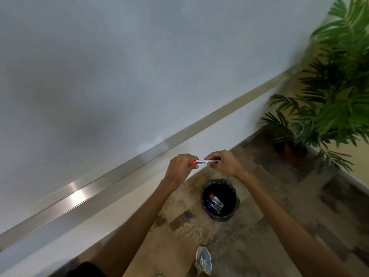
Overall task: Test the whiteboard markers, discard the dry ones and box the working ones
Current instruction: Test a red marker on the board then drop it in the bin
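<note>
Red-capped marker [201, 162], cap in left grip [180, 166], barrel in right grip [223, 162].

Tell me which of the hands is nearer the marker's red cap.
Left. The left hand grips the red cap itself; the right hand holds the barrel end of the marker.

Open bin [205, 193] below, plant [327, 108] rightward

marker [202, 162] cap end partly hidden, plant [337, 90] cropped
</note>
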